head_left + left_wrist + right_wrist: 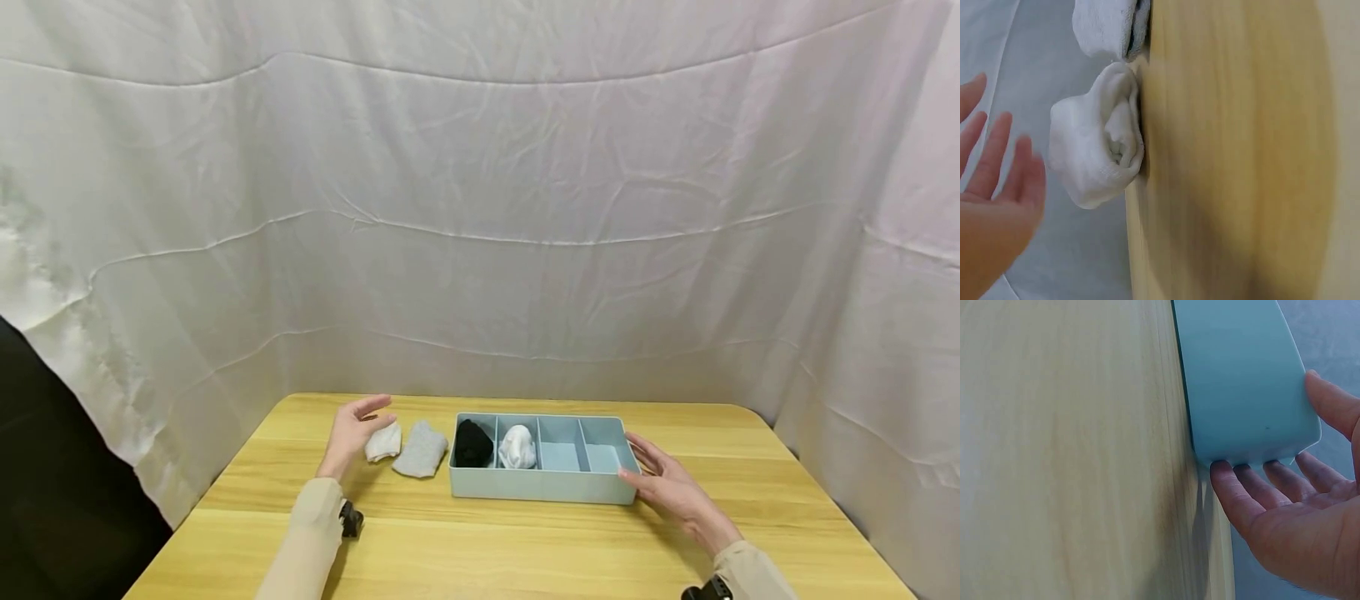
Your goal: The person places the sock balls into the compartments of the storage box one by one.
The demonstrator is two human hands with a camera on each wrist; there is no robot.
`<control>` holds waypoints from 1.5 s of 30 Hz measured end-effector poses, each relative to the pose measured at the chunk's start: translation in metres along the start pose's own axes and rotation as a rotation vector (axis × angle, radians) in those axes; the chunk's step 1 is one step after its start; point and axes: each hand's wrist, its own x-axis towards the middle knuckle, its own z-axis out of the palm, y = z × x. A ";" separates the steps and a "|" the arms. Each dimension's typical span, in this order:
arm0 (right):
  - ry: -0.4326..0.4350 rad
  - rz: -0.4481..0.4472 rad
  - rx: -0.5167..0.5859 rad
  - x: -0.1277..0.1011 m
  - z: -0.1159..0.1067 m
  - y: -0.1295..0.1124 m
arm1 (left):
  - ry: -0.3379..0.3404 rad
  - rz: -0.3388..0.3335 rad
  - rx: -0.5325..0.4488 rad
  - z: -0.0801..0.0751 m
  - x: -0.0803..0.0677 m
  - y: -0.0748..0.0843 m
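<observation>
A light blue divided box (pixel 545 486) (pixel 1241 381) stands on the wooden table. Its leftmost compartment holds a black sock roll (pixel 472 443), the one beside it a white sock roll (pixel 517 447); the two right compartments hold nothing. My right hand (pixel 656 477) (pixel 1285 506) rests with straight fingers against the box's right end. Left of the box lie a rolled white sock (pixel 383 442) (pixel 1097 147) and a grey sock (pixel 422 449) (pixel 1107 25). My left hand (pixel 355 428) (pixel 994 187) hovers open just left of the white sock, not touching it.
The wooden table (pixel 525 542) is ringed by a white cloth backdrop (pixel 480 208) on three sides. A dark shape (pixel 45 467) stands off the table's left edge. Both wrists carry small black camera mounts (pixel 350 518).
</observation>
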 end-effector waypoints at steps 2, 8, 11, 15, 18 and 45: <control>0.003 0.000 -0.001 0.000 0.000 0.000 | 0.006 -0.012 0.034 -0.003 0.001 -0.001; 0.000 -0.001 -0.001 0.000 0.001 0.001 | -0.031 -0.085 0.045 -0.010 0.006 -0.009; -0.002 -0.003 -0.004 0.000 0.000 0.002 | -0.088 -0.137 0.019 -0.012 0.009 -0.013; -0.001 -0.007 -0.002 0.001 0.000 0.002 | -0.168 -0.184 -0.033 -0.013 0.010 -0.017; -0.001 -0.008 -0.001 0.002 -0.001 0.001 | -0.189 -0.199 -0.047 -0.013 0.011 -0.020; 0.002 -0.005 0.008 -0.001 0.001 -0.001 | -0.096 -0.323 -0.064 -0.008 0.009 -0.026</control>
